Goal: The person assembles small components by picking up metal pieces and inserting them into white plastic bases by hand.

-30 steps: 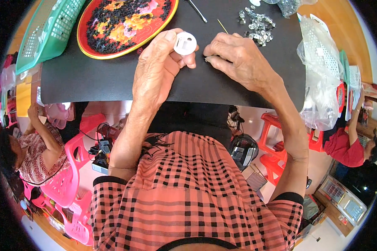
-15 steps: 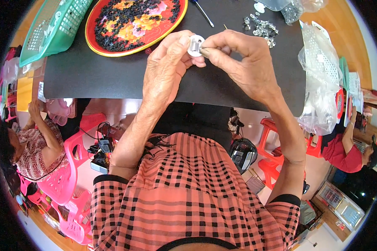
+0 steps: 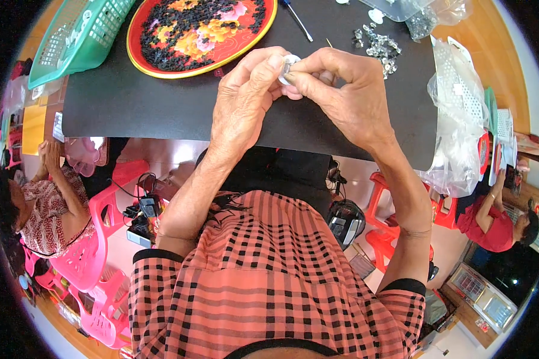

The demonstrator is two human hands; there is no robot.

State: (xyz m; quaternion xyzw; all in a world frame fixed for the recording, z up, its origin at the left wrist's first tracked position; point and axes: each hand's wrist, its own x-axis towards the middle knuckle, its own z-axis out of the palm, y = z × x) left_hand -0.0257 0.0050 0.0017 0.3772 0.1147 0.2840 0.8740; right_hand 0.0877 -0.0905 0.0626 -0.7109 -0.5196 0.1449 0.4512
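My left hand (image 3: 245,102) and my right hand (image 3: 341,96) meet above a black table mat (image 3: 150,107). Between their fingertips they pinch a small white round plastic part (image 3: 288,64); most of it is hidden by the fingers. A round red tray (image 3: 200,30) full of small black pieces over a flower pattern lies just beyond my left hand. A heap of small shiny metal parts (image 3: 377,48) lies beyond my right hand.
A green plastic basket (image 3: 78,33) stands at the far left. A thin screwdriver (image 3: 297,19) lies by the tray. Clear plastic bags (image 3: 458,125) hang at the right edge. People sit on pink stools (image 3: 96,251) at left and red stools (image 3: 395,209) at right.
Both hands have moved together and risen toward me. The white part, first held by my left hand alone, is now pinched between both hands' fingertips.
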